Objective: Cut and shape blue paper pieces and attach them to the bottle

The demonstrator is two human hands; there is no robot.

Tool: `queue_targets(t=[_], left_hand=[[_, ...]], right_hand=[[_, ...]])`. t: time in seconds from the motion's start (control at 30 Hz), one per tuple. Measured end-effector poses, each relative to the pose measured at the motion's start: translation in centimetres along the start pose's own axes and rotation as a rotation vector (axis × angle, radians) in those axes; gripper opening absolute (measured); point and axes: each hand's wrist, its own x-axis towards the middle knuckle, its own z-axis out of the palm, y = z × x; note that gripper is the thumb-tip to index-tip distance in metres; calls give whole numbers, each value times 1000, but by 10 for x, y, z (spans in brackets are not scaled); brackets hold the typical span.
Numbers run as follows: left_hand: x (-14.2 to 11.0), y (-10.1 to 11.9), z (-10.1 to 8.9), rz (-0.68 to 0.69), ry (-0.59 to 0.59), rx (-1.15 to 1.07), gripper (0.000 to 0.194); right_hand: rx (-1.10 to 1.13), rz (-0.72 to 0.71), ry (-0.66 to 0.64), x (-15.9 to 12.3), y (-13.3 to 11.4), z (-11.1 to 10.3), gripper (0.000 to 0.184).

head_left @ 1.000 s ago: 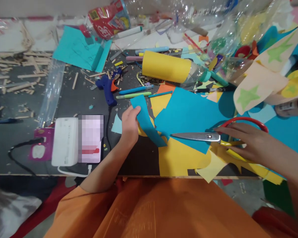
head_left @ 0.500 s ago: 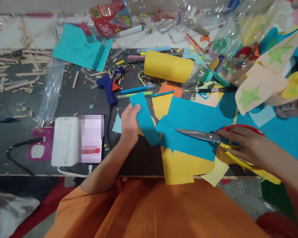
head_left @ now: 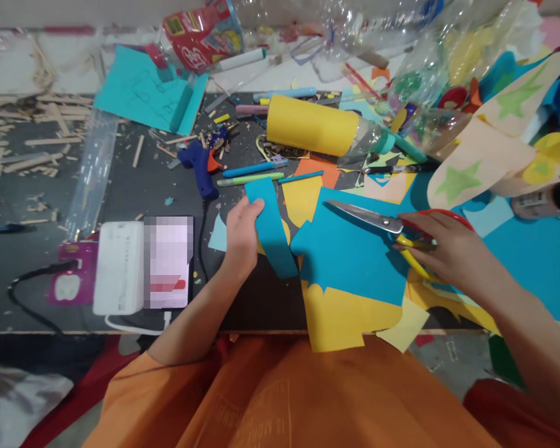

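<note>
Stretching from 9 to 3 o'clock, a dark worktable [head_left: 256, 298] carries a broad blue paper sheet [head_left: 354, 267] at 4 o'clock. A clear plastic bottle wrapped in yellow paper [head_left: 312, 124] lies on its side between 12 and 1 o'clock, while yellow paper [head_left: 345, 317] shows from beneath the blue sheet at 5 o'clock. At 3 o'clock, the right hand [head_left: 441, 246] grips red-and-yellow-handled scissors [head_left: 364, 216], the blades together over the blue sheet and pointing to 10 o'clock; whether they touch it cannot be told. Between 8 and 9 o'clock, a white power bank [head_left: 119, 267] sits beside a smartphone [head_left: 170, 261]. Just left of center, the left hand [head_left: 243, 233] pinches a narrow blue paper strip [head_left: 274, 233] under its thumb. A blue glue gun [head_left: 198, 167] lies at 10 o'clock, near slim pens [head_left: 254, 168] at 11 o'clock.
</note>
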Motion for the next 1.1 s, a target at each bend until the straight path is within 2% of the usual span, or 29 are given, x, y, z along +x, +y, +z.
queue_targets(t=[0.2, 0.4, 0.5, 0.57, 0.63, 0.7, 0.8, 0.9, 0.97, 1.1], left_hand=[[2, -6, -1, -25, -38, 0, 23], [2, -13, 2, -29, -223, 24, 24], [-1, -10, 9, -88, -282, 12, 28], [-2, -6, 15, -158, -317, 6, 30], [-2, -2, 20, -200, -344, 27, 29], [-1, 0, 23, -179, -364, 63, 28], [3, -1, 26, -47, -351, 110, 33], [6, -6, 27, 12, -336, 66, 35], [6, -9, 27, -51, -343, 11, 37], [2, -11, 27, -185, -394, -38, 41]], right_hand=[[2, -60, -58, 14, -5, 6, 41], [-52, -76, -70, 24, 1, 0, 45], [-89, -46, -36, 27, -7, -9, 42], [-89, -5, 56, 30, -20, -12, 37], [-8, -57, 139, 36, -37, -9, 32], [110, -188, 186, 42, -56, 1, 31], [232, -307, 159, 51, -79, 24, 42], [308, -415, 143, 57, -89, 41, 37], [417, -430, 178, 59, -90, 47, 34], [638, -332, 232, 60, -86, 48, 29]])
